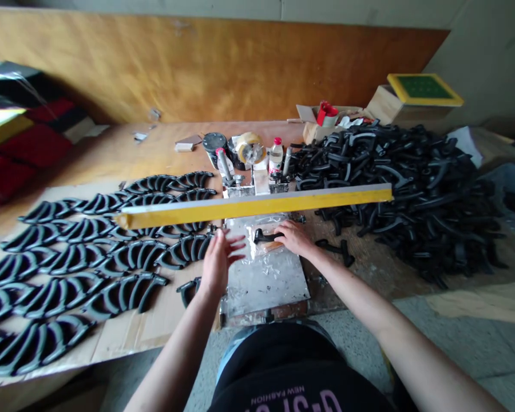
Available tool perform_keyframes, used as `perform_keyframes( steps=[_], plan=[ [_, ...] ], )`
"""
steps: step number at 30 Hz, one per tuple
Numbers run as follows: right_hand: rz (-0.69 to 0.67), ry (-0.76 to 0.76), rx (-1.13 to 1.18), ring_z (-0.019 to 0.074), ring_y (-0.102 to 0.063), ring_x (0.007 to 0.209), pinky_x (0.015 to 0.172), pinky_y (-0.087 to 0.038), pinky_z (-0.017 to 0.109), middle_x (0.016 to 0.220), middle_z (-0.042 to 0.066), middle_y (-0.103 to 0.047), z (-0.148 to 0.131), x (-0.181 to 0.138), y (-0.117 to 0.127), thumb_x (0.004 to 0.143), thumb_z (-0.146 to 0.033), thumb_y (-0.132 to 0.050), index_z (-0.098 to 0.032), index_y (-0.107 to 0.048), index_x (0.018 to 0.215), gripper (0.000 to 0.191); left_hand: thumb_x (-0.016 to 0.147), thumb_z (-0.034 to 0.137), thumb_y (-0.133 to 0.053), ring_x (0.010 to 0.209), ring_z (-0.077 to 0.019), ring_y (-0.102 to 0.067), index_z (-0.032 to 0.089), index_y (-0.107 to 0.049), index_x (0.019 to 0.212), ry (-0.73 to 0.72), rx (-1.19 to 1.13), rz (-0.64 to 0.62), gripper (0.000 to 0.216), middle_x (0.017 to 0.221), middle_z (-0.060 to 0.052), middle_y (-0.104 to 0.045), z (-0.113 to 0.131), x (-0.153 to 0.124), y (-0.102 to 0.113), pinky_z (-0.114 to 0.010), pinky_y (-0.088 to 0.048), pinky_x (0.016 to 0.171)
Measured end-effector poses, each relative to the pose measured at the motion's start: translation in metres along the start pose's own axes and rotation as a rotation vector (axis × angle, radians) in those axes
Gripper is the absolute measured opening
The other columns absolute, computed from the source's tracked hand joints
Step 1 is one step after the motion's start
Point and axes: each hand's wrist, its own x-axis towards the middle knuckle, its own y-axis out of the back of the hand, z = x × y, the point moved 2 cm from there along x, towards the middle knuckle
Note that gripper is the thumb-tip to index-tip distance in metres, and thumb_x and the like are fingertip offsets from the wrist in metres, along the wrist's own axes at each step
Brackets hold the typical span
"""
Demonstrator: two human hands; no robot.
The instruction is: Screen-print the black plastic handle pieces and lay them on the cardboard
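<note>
Under a long yellow-edged frame bar [257, 207], both my hands work over a flat metal plate [268, 283]. My right hand [294, 237] grips a black curved plastic handle [264, 236] by its right end, low over the plate. To the left, my left hand [220, 257] is raised at the plate's edge with its fingers spread and nothing in them. Another black handle [337, 247] lies just right of the plate, beside my right forearm. One more black piece [187, 289] is partly hidden behind my left wrist.
Rows of black handles [129, 252] lie on cardboard at left. A large heap of black handles [395, 183] fills the right side. Behind the bar stand a clear bottle with a red cap [276, 155], a tape roll [251, 147] and a dark tub [214, 147].
</note>
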Motion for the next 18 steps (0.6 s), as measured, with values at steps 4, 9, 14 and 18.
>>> perform_keyframes(
  steps=[4,9,14,18],
  plan=[
    [0.058,0.22,-0.028,0.0205,-0.057,0.094,0.087,-0.047,0.034,0.092,0.007,-0.066,-0.059,-0.018,-0.005,0.092,-0.026,-0.064,-0.018,-0.072,0.096,0.011,0.087,0.06,-0.055,0.092,-0.0261,-0.072,0.015,-0.06,0.115,0.359,0.035,-0.119,0.053,0.112,-0.017,-0.072,-0.066,-0.03,0.008,-0.031,-0.055,0.063],
    [0.101,0.281,0.155,0.0165,-0.063,0.09,0.085,-0.05,0.031,0.097,0.004,-0.071,-0.033,-0.049,0.006,0.095,-0.019,-0.057,-0.022,-0.07,0.106,0.018,0.081,0.066,-0.052,0.062,-0.0202,-0.067,0.013,-0.066,0.085,0.276,0.292,0.14,0.055,0.074,-0.01,-0.073,-0.086,-0.025,0.113,-0.027,-0.048,0.052],
    [0.185,-0.274,-0.028,0.0206,-0.064,0.085,0.083,-0.051,0.035,0.09,0.007,-0.069,0.108,-0.11,0.03,0.09,-0.016,-0.054,-0.021,-0.069,0.08,0.018,0.084,0.069,-0.025,0.048,-0.0214,-0.057,0.018,-0.057,0.053,0.402,0.797,0.363,0.068,0.058,-0.016,-0.066,-0.096,-0.036,0.247,-0.032,-0.043,0.046],
    [0.02,-0.308,-0.184,0.0262,-0.064,0.103,0.092,-0.05,0.04,0.126,0.013,-0.06,0.175,-0.136,-0.001,0.081,-0.018,-0.062,-0.02,-0.071,0.088,0.012,0.081,0.073,-0.032,0.047,-0.0262,-0.058,0.024,-0.053,0.049,0.396,1.005,0.316,0.062,0.046,-0.011,-0.058,-0.108,-0.041,0.27,-0.037,-0.045,0.049]
  ],
)
